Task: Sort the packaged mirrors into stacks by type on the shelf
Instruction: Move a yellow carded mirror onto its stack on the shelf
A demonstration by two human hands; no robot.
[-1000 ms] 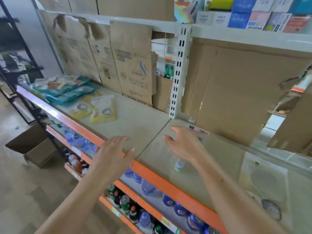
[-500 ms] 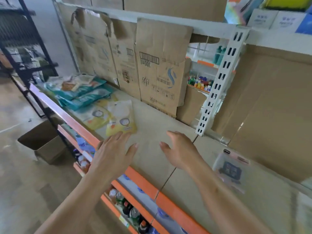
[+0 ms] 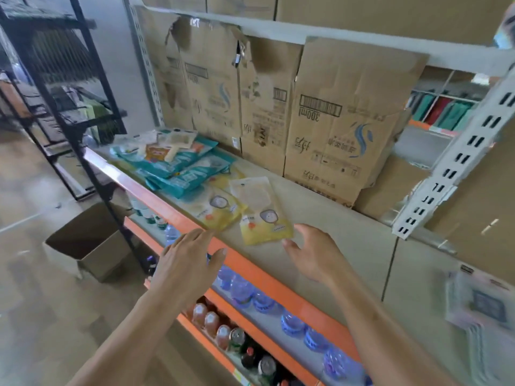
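Packaged mirrors lie on the beige shelf [image 3: 348,246]. Two yellow packs sit side by side: one [image 3: 263,211] just beyond my right hand, another [image 3: 216,208] to its left. Behind them lies a heap of teal packs [image 3: 181,169] with a pale pack [image 3: 174,139] on top. A blurred clear pack [image 3: 485,299] lies at the far right. My left hand [image 3: 186,263] hovers over the orange shelf edge with fingers straight, holding nothing. My right hand [image 3: 315,254] is held open just short of the near yellow pack.
Flattened cardboard boxes [image 3: 342,121] line the back of the shelf. A white slotted upright [image 3: 457,165] stands at the right. Bottles and cans [image 3: 245,299] fill the lower shelves. An open cardboard box [image 3: 89,242] sits on the floor beside a black rack [image 3: 64,79].
The view has swung left and both hands have moved left along the shelf, from the clear pack toward the yellow packs. Both hands hold nothing throughout.
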